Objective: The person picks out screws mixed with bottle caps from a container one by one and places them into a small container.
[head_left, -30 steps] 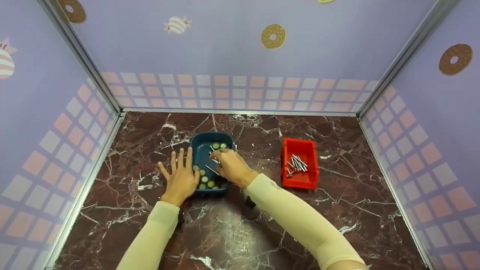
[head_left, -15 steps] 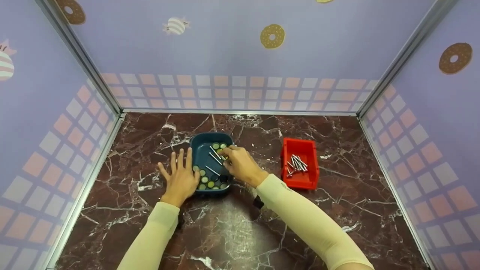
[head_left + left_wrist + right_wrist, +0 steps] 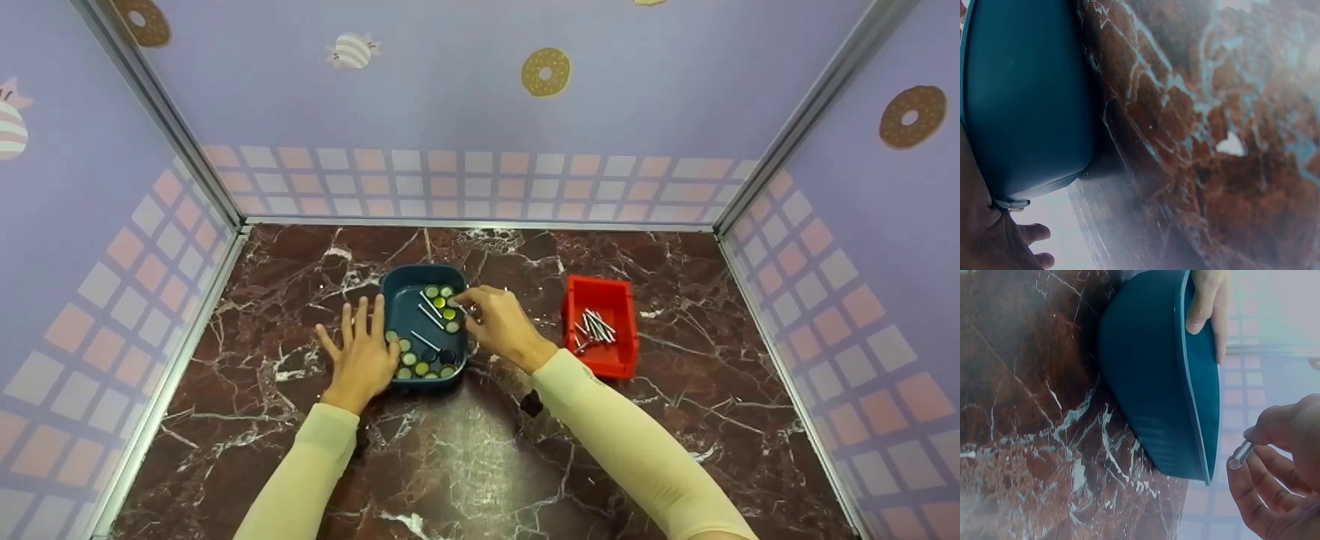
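Observation:
Several silver bolts [image 3: 430,316] lie on the floor of a dark blue plastic basin [image 3: 424,384], among small round greenish-silver discs [image 3: 409,359]. My left hand [image 3: 361,364] rests at the basin's left rim, its fingers straight and spread and its thumb over the inside. Beyond the right rim, my right hand [image 3: 501,322] pinches one bolt [image 3: 1241,455] between thumb and fingers; its threaded end shows in the right wrist view. In the left wrist view the basin's outer wall [image 3: 1027,95] fills the upper left, with part of the left hand below it.
A red plastic bin [image 3: 600,292] stands to the right, holding a heap of silver bolts [image 3: 596,328]. Both containers sit on a dark red marbled tabletop [image 3: 300,450]. Patterned lilac panels [image 3: 465,105] enclose the back and both sides.
My right hand has moved right, from inside the basin to beyond its right rim, uncovering bolts and discs. The left hand has stayed put.

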Motion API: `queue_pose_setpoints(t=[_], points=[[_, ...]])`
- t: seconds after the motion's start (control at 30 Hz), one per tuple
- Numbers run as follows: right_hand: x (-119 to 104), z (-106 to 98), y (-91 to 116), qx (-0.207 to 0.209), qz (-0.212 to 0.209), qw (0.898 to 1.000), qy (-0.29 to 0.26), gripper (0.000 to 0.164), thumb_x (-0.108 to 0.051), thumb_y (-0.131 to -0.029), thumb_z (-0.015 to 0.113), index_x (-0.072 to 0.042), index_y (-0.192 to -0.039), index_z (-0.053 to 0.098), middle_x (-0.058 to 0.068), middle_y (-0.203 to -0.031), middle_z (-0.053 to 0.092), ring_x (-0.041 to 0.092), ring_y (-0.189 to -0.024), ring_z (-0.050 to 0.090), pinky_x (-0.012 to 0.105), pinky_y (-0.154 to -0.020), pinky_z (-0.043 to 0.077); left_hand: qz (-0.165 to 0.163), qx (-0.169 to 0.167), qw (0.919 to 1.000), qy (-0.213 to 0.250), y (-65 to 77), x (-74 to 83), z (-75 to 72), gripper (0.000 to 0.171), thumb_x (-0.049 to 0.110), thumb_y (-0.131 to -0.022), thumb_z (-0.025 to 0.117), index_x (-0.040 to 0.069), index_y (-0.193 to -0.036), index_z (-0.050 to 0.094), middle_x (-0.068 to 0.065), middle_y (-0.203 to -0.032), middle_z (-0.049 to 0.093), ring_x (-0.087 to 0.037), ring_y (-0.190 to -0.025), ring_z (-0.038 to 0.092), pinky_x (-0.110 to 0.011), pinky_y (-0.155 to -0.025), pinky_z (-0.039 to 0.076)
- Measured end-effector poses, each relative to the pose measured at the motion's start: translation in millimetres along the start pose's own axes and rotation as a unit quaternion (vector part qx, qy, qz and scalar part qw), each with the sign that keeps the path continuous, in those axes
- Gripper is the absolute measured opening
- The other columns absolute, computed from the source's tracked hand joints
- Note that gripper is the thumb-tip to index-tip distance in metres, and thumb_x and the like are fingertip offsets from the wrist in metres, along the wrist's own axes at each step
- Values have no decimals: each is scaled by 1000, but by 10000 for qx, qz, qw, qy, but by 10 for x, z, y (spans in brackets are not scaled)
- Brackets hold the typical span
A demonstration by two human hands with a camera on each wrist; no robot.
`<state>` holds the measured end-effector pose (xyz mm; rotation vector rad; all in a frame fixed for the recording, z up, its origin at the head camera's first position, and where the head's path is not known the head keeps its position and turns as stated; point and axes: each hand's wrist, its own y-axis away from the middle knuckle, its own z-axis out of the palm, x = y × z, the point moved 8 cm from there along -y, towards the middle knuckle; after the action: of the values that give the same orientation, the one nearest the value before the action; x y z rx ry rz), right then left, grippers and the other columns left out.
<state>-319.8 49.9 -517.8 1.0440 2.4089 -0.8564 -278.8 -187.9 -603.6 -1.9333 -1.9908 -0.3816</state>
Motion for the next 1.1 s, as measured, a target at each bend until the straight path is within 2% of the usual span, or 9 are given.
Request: queue_pose_setpoints(t=[0.17, 0.3, 0.57, 0.83, 1.1], points=[[71, -71, 30, 89, 97, 9999, -102, 31, 11, -98, 75, 5, -128, 82, 23, -116, 84, 32, -90, 86, 44, -79, 73, 5, 17, 10000, 32, 0, 0, 3, 80, 30, -119, 54, 14, -189, 19, -24, -196, 16, -53, -183, 6, -91, -135, -12], [130, -122, 65, 144, 163, 9997, -106, 31, 11, -97, 74, 6, -127, 82, 24, -112, 84, 33, -91, 86, 46, -80, 73, 6, 28, 10000, 62, 1, -1, 3, 80, 30, -118, 54, 13, -188, 20, -23, -196, 15, -53, -183, 7, -91, -135, -13], [258, -265, 152, 309, 235, 9991, 143, 30, 11, -96, 75, 5, -124, 83, 22, -108, 85, 32, -91, 84, 45, -82, 73, 7, 62, 10000, 74, 0, 0, 0, 80, 30, -118, 55, 13, -188, 20, -24, -195, 17, -54, -183, 8, -91, -135, -12], [408, -472, 258, 622, 288, 9974, 202, 30, 13, -93, 76, 7, -121, 83, 24, -103, 84, 36, -88, 84, 49, -81, 72, 11, 90, 9999, 91, -3, 9, -7, 79, 30, -118, 55, 13, -188, 21, -23, -196, 15, -53, -183, 7, -91, -135, -12], [594, -645, 379, 665, 739, 9950, 100, 32, 12, -95, 76, 7, -126, 83, 25, -107, 85, 36, -89, 85, 50, -82, 73, -24, 15, 10000, 3, -9, -12, 13, 80, 31, -119, 53, 14, -189, 19, -24, -196, 15, -53, -183, 7, -91, -135, -11]])
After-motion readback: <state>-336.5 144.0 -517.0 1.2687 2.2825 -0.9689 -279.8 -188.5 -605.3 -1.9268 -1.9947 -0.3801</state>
